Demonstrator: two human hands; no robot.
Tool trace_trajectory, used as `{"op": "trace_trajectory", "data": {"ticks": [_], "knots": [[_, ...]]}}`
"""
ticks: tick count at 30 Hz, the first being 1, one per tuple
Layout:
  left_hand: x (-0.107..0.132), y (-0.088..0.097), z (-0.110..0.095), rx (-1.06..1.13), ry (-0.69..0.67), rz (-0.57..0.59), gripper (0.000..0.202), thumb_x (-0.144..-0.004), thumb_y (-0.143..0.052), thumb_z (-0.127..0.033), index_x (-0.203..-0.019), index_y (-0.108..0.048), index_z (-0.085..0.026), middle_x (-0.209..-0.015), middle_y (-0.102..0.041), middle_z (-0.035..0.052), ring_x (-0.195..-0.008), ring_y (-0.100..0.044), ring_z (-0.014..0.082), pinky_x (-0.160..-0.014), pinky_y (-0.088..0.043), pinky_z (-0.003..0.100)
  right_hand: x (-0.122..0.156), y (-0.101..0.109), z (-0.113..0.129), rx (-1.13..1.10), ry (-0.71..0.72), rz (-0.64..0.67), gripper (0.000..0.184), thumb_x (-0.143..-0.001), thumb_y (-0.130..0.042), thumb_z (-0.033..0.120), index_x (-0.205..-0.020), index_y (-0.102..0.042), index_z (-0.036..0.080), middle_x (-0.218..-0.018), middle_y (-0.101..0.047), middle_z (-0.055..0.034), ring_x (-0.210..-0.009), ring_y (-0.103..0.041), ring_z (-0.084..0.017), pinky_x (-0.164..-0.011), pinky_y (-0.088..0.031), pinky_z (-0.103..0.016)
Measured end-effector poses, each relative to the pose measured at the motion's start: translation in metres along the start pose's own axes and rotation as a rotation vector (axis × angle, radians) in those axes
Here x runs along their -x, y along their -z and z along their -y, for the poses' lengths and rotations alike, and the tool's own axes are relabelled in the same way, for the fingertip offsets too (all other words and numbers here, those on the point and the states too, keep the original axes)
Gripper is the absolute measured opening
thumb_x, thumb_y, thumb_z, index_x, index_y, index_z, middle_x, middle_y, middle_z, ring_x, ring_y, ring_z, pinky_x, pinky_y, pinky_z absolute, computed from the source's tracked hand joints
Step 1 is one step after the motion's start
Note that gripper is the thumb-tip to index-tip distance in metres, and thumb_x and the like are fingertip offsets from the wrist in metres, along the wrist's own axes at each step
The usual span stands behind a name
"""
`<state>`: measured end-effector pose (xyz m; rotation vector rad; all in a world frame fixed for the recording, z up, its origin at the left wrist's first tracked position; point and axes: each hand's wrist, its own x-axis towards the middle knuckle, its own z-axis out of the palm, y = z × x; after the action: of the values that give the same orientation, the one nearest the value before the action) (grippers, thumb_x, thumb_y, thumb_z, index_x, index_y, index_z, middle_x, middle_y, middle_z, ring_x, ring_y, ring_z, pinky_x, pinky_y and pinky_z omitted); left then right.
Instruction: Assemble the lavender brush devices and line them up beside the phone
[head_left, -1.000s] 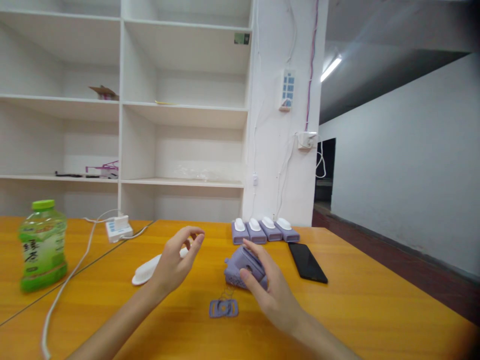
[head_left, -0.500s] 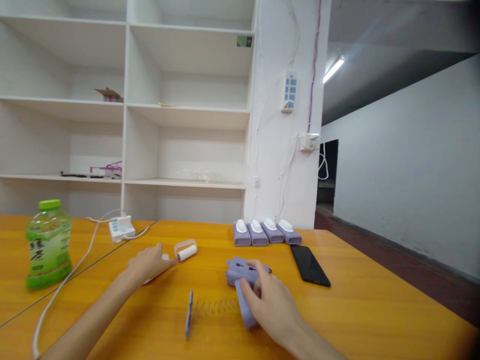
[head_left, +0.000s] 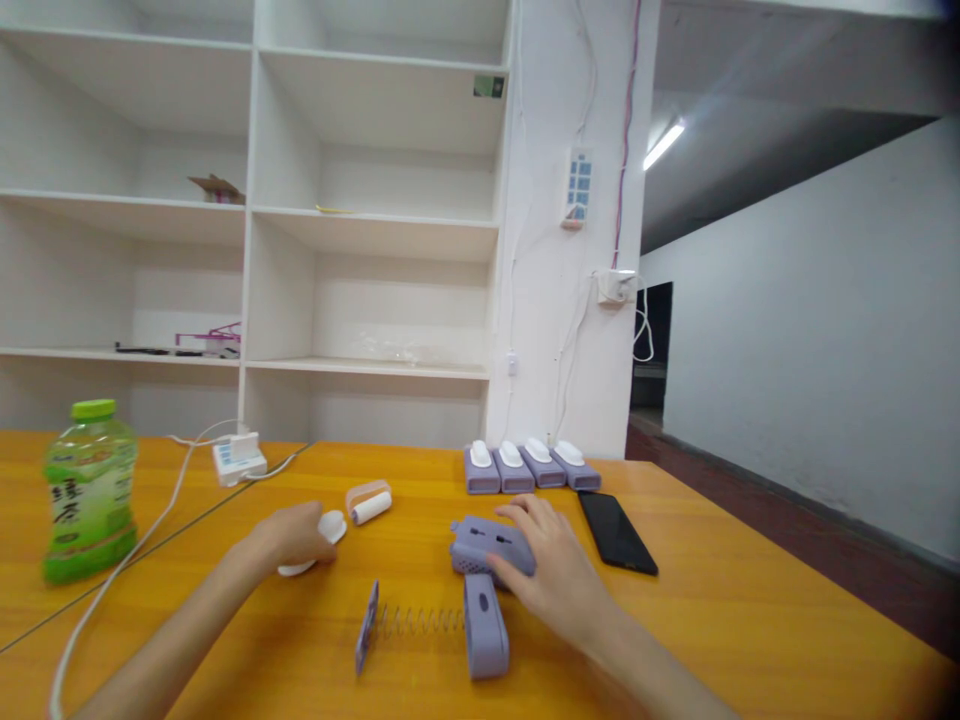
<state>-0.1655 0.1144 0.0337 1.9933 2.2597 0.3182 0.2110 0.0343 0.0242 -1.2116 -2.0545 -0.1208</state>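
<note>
Handling the white piece point(head_left: 332, 526) at centre left, minding the purple block point(head_left: 476, 545) at centre right

At the far left of the frame, the green bottle point(head_left: 90, 505) stands upright, well apart from the hands. Next, the left hand point(head_left: 294, 537) bends over the white piece, which shows to its right and below it. The fingers are curled in with their tips hidden, so I cannot tell whether they pinch it or merely press. A grip along both long edges would probably control it better than a push from above. Just beyond lies the white cylinder point(head_left: 372, 508); keep the knuckles off it, as it could roll.

At lower centre, the flat purple plate point(head_left: 367, 630) stands on edge, with the spring point(head_left: 420, 622) between it and the purple shell point(head_left: 487, 642). The spring looks flexible, so both forearms should give it room.

At centre right, the block rests slotted face up on the table point(head_left: 712, 630). The right hand point(head_left: 529, 545) is over its right end, thumb spread from the fingers; how firmly they hold, I cannot tell. Light, even contact should stop it sliding. The black phone point(head_left: 618, 533) lies near, farther right; avoid brushing it.
</note>
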Motion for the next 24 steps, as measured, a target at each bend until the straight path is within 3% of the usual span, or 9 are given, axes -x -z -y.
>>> {"op": "trace_trajectory", "data": {"ticks": [2, 4, 8, 11, 14, 17, 21, 24], "knots": [[0.003, 0.001, -0.003, 0.022, -0.013, 0.004, 0.035, -0.054, -0.068, -0.033, -0.084, -0.068, -0.016, -0.098, -0.076, 0.0199, -0.09, -0.072, 0.0384, -0.069, -0.052, 0.038, 0.0, -0.002, -0.014, 0.012, -0.052, 0.06, 0.064, -0.079, -0.077, 0.045, -0.135, -0.055, 0.023, -0.137, -0.055, -0.0127, -0.127, -0.049, -0.036, -0.106, -0.039, -0.052], [0.006, 0.003, -0.006, 0.049, -0.025, 0.006, 0.033, -0.052, -0.07, -0.032, -0.08, -0.067, -0.017, -0.096, -0.076, 0.0185, -0.091, -0.071, 0.0383, -0.069, -0.052, 0.037, 0.002, -0.006, -0.026, -0.008, -0.106, 0.122, 0.076, -0.073, -0.081, 0.048, -0.139, -0.053, 0.021, -0.137, -0.055, -0.0139, -0.129, -0.047, -0.037, -0.108, -0.038, -0.053], [0.012, 0.009, -0.011, 0.144, -0.05, 0.036, 0.037, -0.052, -0.073, -0.037, -0.082, -0.068, -0.016, -0.084, -0.075, 0.0131, -0.081, -0.071, 0.0362, -0.059, -0.05, 0.035, 0.005, -0.014, -0.038, -0.202, -0.148, 0.173, 0.065, -0.077, -0.078, 0.045, -0.134, -0.057, 0.021, -0.13, -0.06, -0.0117, -0.121, -0.055, -0.031, -0.106, -0.042, -0.046], [0.02, 0.016, -0.024, 0.243, -0.11, 0.041, 0.049, -0.06, -0.072, -0.042, -0.1, -0.069, -0.014, -0.086, -0.074, 0.009, -0.076, -0.071, 0.0308, -0.056, -0.049, 0.031, 0.006, -0.021, -0.039, -0.31, -0.163, 0.157, 0.064, -0.076, -0.079, 0.043, -0.133, -0.058, 0.021, -0.132, -0.06, -0.0106, -0.123, -0.055, -0.03, -0.108, -0.04, -0.044], [0.035, 0.022, -0.052, 0.392, -0.308, 0.035, 0.054, -0.067, -0.072, -0.046, -0.113, -0.066, -0.019, -0.097, -0.074, 0.0036, -0.087, -0.07, 0.0245, -0.069, -0.051, 0.027, 0.005, -0.028, -0.04, -0.374, -0.152, 0.143, 0.064, -0.076, -0.079, 0.039, -0.134, -0.057, 0.022, -0.136, -0.058, -0.01, -0.127, -0.053, -0.03, -0.111, -0.037, -0.044], [0.051, 0.021, -0.094, 0.567, -0.619, 0.022, 0.042, -0.068, -0.077, -0.042, -0.105, -0.07, -0.022, -0.099, -0.074, 0.0029, -0.094, -0.068, 0.0247, -0.079, -0.05, 0.029, 0.003, -0.033, -0.039, -0.437, -0.149, 0.14, 0.068, -0.074, -0.079, 0.03, -0.137, -0.054, 0.023, -0.14, -0.056, -0.0102, -0.13, -0.051, -0.029, -0.113, -0.036, -0.045], [0.052, 0.005, -0.143, 0.548, -0.732, -0.033, 0.036, -0.066, -0.08, -0.032, -0.1, -0.071, -0.022, -0.095, -0.073, 0.002, -0.088, -0.066, 0.0242, -0.076, -0.047, 0.03, 0.001, -0.036, -0.039, -0.539, -0.131, 0.128, 0.077, -0.072, -0.08, 0.023, -0.142, -0.049, 0.023, -0.143, -0.055, -0.01, -0.132, -0.05, -0.029, -0.115, -0.035, -0.046], [0.036, -0.009, -0.16, 0.547, -0.777, 0.016, 0.039, -0.062, -0.082, -0.028, -0.099, -0.071, -0.02, -0.094, -0.073, 0.0023, -0.089, -0.066, 0.0242, -0.077, -0.047, 0.03, 0.001, -0.039, -0.042, -0.601, -0.126, 0.124, 0.083, -0.07, -0.082, 0.022, -0.145, -0.045, 0.025, -0.144, -0.054, -0.008, -0.132, -0.05, -0.028, -0.114, -0.035, -0.044]]}}
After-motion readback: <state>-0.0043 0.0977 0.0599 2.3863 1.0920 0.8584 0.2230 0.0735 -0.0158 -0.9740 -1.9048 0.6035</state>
